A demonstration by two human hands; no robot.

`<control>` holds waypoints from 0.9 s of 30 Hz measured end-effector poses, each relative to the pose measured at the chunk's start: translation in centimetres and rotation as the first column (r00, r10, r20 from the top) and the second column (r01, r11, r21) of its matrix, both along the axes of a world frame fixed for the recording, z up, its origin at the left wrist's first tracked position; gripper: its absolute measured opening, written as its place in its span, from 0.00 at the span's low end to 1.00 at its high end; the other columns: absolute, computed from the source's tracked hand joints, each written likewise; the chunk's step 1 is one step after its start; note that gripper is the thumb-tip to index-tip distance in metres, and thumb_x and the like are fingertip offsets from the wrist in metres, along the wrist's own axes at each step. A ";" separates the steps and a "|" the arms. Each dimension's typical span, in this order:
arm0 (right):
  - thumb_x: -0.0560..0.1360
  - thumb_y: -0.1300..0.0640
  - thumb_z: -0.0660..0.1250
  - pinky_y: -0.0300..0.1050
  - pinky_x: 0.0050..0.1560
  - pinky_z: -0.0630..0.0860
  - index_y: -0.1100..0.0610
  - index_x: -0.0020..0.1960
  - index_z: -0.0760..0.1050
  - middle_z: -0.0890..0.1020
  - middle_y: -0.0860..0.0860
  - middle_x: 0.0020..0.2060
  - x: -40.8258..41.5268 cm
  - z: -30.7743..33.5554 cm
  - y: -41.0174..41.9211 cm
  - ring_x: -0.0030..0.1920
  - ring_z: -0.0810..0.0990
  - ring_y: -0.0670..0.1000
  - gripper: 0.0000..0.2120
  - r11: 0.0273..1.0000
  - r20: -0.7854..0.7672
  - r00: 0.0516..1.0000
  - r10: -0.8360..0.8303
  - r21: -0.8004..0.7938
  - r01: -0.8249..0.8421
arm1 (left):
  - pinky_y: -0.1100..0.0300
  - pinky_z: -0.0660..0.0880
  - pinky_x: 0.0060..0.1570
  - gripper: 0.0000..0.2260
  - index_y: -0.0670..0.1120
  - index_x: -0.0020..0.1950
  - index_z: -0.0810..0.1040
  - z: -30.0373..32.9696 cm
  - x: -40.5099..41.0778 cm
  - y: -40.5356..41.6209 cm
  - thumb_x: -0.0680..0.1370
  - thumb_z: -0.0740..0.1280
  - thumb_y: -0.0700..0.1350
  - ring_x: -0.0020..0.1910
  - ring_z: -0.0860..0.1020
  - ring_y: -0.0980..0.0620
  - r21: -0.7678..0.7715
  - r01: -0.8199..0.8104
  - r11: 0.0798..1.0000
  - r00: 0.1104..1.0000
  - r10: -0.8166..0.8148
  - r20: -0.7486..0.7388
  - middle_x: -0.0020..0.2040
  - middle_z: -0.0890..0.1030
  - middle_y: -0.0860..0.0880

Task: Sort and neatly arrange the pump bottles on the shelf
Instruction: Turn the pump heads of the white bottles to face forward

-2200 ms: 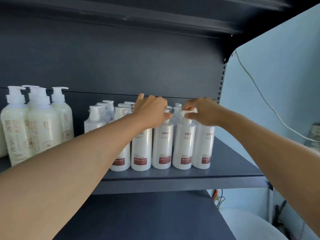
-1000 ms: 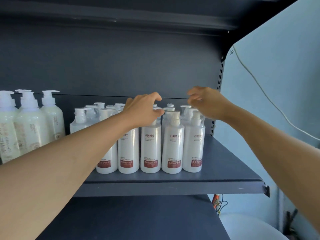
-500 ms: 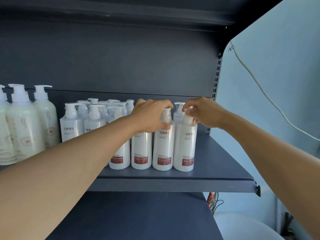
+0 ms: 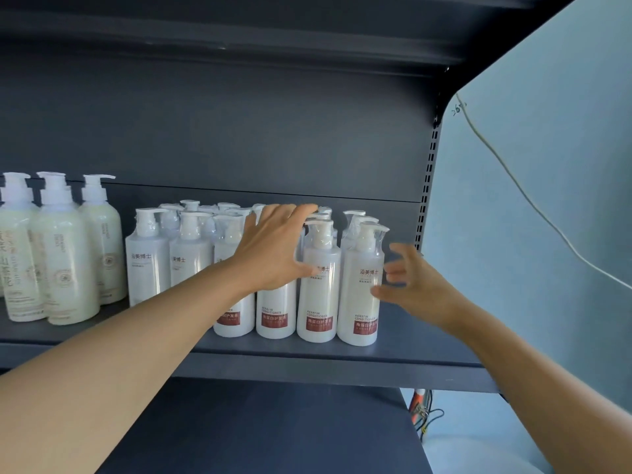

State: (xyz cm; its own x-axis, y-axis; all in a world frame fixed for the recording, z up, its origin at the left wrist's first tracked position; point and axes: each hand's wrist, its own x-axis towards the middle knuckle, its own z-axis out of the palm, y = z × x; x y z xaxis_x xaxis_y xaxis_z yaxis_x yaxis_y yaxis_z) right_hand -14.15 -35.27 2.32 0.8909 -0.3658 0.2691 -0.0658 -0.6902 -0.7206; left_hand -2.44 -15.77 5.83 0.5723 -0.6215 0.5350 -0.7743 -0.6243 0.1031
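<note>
1. the dark grey metal shelf [image 4: 403, 340] carries a cluster of white cylindrical plastic pump bottles with red labels [image 4: 319, 285] near its right end.
2. the left hand [image 4: 273, 251] lies on the cluster, fingers spread straight, clasping nothing.
3. the right hand [image 4: 415, 285] sits just right of the cluster, fingers loosely apart, its thumb at the rightmost bottle.
4. cream rounded pump bottles [image 4: 63, 265] stand left of the cluster.

The left hand [image 4: 273, 248] hid two white bottles' tops; the right hand [image 4: 415, 285] was blurred; the cream bottles [image 4: 61, 254] were cut off left of it
</note>
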 end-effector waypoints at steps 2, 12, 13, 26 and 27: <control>0.72 0.55 0.71 0.39 0.47 0.73 0.51 0.74 0.52 0.70 0.50 0.66 -0.3 -0.8 -0.5 0.65 0.70 0.49 0.38 1.000 -0.014 1.000 -0.017 0.006 0.017 | 0.49 0.55 0.69 0.36 0.53 0.75 0.56 -0.1 0.3 0.5 0.72 0.70 0.56 0.72 0.58 0.48 -0.023 -0.003 1.000 0.999 0.002 -0.035 0.73 0.63 0.52; 0.77 0.61 0.59 0.39 0.42 0.68 0.67 0.57 0.73 0.77 0.60 0.47 4.2 7.4 -1.4 0.41 0.72 0.50 0.12 0.991 0.084 0.996 -0.036 -0.122 0.047 | 0.50 0.67 0.64 0.15 0.49 0.66 0.73 5.6 3.0 -1.3 0.81 0.57 0.43 0.62 0.73 0.46 -0.014 0.040 0.999 0.986 -0.041 -0.159 0.63 0.77 0.51; 0.77 0.62 0.59 0.37 0.36 0.66 0.69 0.53 0.74 0.74 0.60 0.41 4.9 7.8 -1.3 0.36 0.68 0.49 0.11 0.988 0.074 0.996 -0.048 -0.140 0.058 | 0.50 0.68 0.64 0.15 0.49 0.65 0.74 6.0 3.4 -1.9 0.80 0.57 0.43 0.62 0.73 0.46 0.018 0.045 0.999 0.984 -0.042 -0.174 0.62 0.78 0.50; 0.74 0.58 0.69 0.39 0.44 0.73 0.53 0.50 0.82 0.81 0.49 0.46 9.2 9.3 -2.2 0.49 0.78 0.51 0.07 0.974 -0.135 0.990 -0.029 -0.225 -0.002 | 0.62 0.68 0.39 0.10 0.47 0.58 0.79 6.6 8.1 -6.0 0.77 0.66 0.44 0.45 0.75 0.51 0.154 0.202 0.967 0.917 -0.132 -0.377 0.47 0.79 0.50; 0.74 0.58 0.69 0.41 0.47 0.75 0.53 0.49 0.82 0.82 0.50 0.47 9.2 9.3 -2.3 0.50 0.79 0.53 0.06 0.974 -0.136 0.990 -0.028 -0.225 -0.003 | 0.62 0.69 0.39 0.10 0.48 0.58 0.79 6.7 8.2 -5.9 0.77 0.66 0.44 0.44 0.75 0.50 0.150 0.211 0.966 0.912 -0.139 -0.386 0.47 0.80 0.50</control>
